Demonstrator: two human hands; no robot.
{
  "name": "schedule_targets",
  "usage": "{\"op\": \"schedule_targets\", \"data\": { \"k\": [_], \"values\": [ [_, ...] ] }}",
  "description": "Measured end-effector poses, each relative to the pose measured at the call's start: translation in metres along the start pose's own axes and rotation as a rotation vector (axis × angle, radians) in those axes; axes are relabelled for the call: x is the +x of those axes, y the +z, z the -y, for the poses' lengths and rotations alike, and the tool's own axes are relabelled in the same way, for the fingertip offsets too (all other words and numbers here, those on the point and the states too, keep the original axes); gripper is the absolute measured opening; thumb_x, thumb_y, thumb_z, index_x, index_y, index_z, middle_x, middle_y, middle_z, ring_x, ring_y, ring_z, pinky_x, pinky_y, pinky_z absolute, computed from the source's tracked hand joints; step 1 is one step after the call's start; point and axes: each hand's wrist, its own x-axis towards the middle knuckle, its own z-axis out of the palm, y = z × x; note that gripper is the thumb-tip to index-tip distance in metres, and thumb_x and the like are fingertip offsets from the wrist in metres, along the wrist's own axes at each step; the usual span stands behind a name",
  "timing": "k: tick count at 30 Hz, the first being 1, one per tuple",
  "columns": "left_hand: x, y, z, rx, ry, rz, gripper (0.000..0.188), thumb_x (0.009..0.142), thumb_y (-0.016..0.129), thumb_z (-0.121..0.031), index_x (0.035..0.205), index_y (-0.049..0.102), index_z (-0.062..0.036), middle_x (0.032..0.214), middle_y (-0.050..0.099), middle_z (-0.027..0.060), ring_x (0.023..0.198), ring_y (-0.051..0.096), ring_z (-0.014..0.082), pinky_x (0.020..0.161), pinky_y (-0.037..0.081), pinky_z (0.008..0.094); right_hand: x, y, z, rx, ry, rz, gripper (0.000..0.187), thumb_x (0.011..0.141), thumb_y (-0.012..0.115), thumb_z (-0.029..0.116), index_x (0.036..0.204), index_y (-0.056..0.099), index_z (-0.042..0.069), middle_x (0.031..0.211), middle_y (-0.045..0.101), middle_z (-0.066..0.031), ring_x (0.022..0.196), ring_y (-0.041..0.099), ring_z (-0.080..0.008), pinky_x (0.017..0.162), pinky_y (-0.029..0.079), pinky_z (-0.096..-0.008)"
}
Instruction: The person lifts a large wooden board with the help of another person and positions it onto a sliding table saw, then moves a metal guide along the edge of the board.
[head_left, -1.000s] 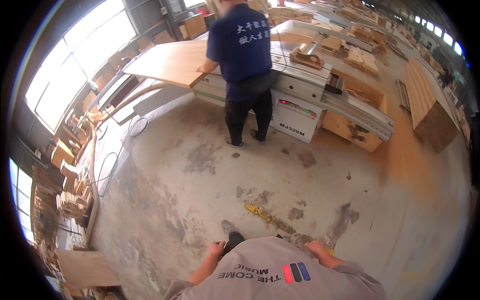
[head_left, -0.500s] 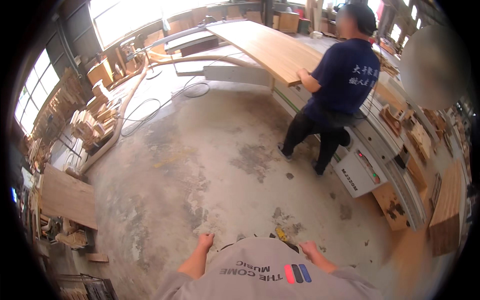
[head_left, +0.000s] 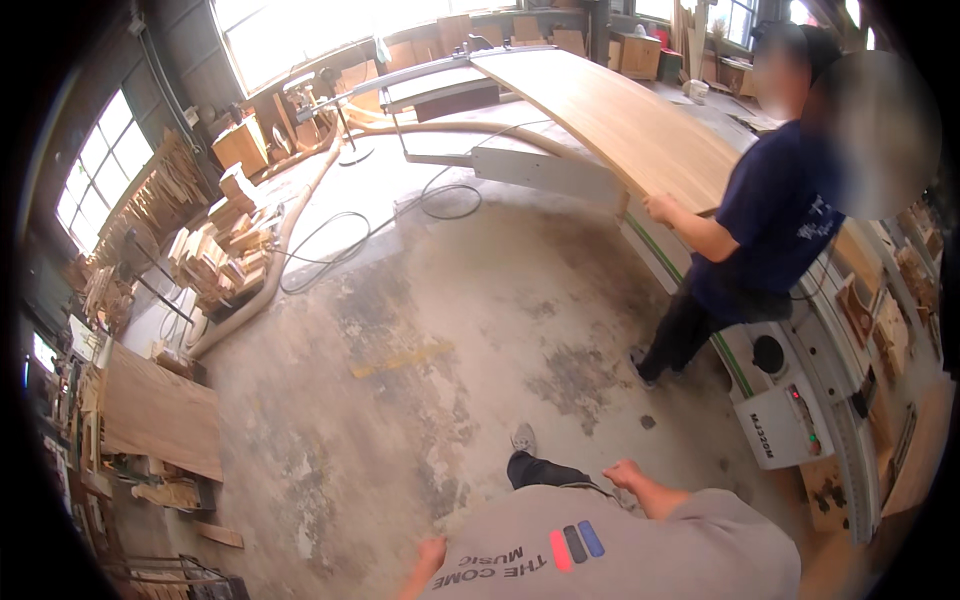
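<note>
My right hand (head_left: 625, 474) is held out in front of my body over the floor, its fingers loosely curled and nothing showing in them. Low beside my grey shirt (head_left: 620, 540) is my left hand (head_left: 432, 553), small and partly hidden, also curled with no object visible. Neither hand touches anything beyond my body. My shoe (head_left: 523, 438) is stepping forward on the concrete floor. Ahead to the right, a person in a dark blue shirt (head_left: 775, 210) grips the near end of a long wooden panel (head_left: 610, 115) lying on a sliding table saw (head_left: 790, 425).
Coiled black cable (head_left: 450, 203) and a thick tan hose (head_left: 300, 220) run over the floor ahead left. Stacked wood offcuts (head_left: 220, 245) stand at the left, with a brown board (head_left: 160, 412) nearer. A metal support frame (head_left: 530, 172) juts from the saw.
My view has swung left and my body has stepped forward, one foot now showing. My left hand has swung back toward my side. The co-worker still holds the panel.
</note>
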Motion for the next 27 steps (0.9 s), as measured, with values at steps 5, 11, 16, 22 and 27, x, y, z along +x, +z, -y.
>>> {"op": "schedule_targets", "data": {
  "k": [5, 11, 16, 22, 27],
  "values": [
    [0.07, -0.018, -0.076, 0.132, 0.026, 0.053, 0.016, 0.077, 0.061, -0.019, 0.076, 0.059, -0.0032, 0.067, 0.058, 0.0114, 0.056, 0.054, 0.0232, 0.048, 0.042, 0.0391, 0.118, -0.051, 0.04, -0.321, -0.162, -0.058, 0.046, 0.077, 0.058, 0.048, 0.097, 0.069, 0.007, 0.104, 0.064, -0.0188, 0.094, 0.061, -0.0325, 0.08, 0.049, -0.0405],
    [0.153, -0.054, -0.175, 0.092, -0.01, 0.071, 0.016, 0.076, 0.062, -0.019, 0.08, 0.061, -0.0036, 0.07, 0.06, 0.0132, 0.061, 0.057, 0.0255, 0.052, 0.044, 0.0402, 0.211, -0.176, 0.199, -0.218, -0.38, -0.177, 0.05, 0.079, 0.054, 0.047, 0.085, 0.067, 0.0, 0.088, 0.064, -0.0222, 0.087, 0.061, -0.0373, 0.078, 0.049, -0.0412],
    [0.241, -0.091, -0.247, 0.123, 0.0, 0.09, 0.017, 0.075, 0.063, -0.019, 0.084, 0.062, -0.004, 0.073, 0.061, 0.0147, 0.065, 0.059, 0.0273, 0.055, 0.045, 0.0411, 0.234, -0.238, 0.348, 0.198, -0.417, -0.23, 0.04, 0.08, 0.06, 0.037, 0.098, 0.066, 0.002, 0.096, 0.066, -0.0169, 0.091, 0.063, -0.0275, 0.079, 0.049, -0.0364],
    [0.41, -0.155, -0.315, 0.396, 0.137, 0.138, 0.02, 0.074, 0.064, -0.019, 0.088, 0.064, -0.0044, 0.076, 0.063, 0.0165, 0.069, 0.061, 0.0296, 0.059, 0.047, 0.0422, 0.293, -0.246, 0.349, 0.145, -0.25, -0.079, 0.043, 0.077, 0.06, 0.041, 0.088, 0.067, 0.001, 0.086, 0.065, -0.0214, 0.082, 0.064, -0.0264, 0.073, 0.049, -0.0373],
    [0.575, -0.228, -0.444, 0.895, 0.55, 0.103, 0.023, 0.073, 0.065, -0.019, 0.091, 0.065, -0.0047, 0.078, 0.064, 0.018, 0.074, 0.063, 0.0314, 0.063, 0.049, 0.0431, 0.318, -0.249, 0.294, -0.011, 0.093, -0.062, 0.049, 0.075, 0.057, 0.048, 0.088, 0.069, 0.002, 0.09, 0.065, -0.0213, 0.093, 0.061, -0.0357, 0.084, 0.047, -0.0379]
  ]
}}
